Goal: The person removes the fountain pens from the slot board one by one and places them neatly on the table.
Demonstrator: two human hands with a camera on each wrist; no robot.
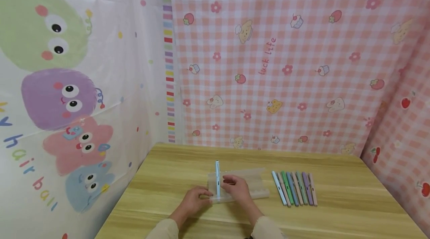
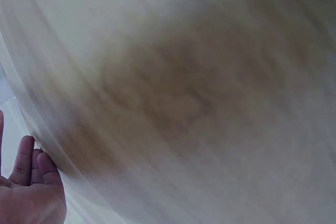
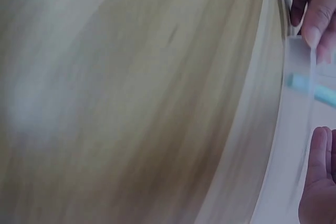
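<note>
A frosted plastic pouch (image 1: 253,181) lies on the table, with a thicker strip along its near edge. A light blue pen (image 1: 217,179) stretches across its left part, its near end showing through the frosted strip (image 3: 299,59) in the right wrist view. My left hand (image 1: 196,198) pinches the pouch's near left corner between thumb and fingers. Just right of the pen, my right hand (image 1: 237,188) is over the pouch with loosely bent fingers and holds nothing. In the left wrist view only part of the left hand (image 2: 34,192) shows.
To the right of the pouch, several capped pens (image 1: 295,188) in blue, green, purple and beige lie side by side. The wooden table (image 1: 161,172) meets a pink checked cloth (image 1: 285,90) at the back and a white cartoon cloth (image 1: 131,82) on the left.
</note>
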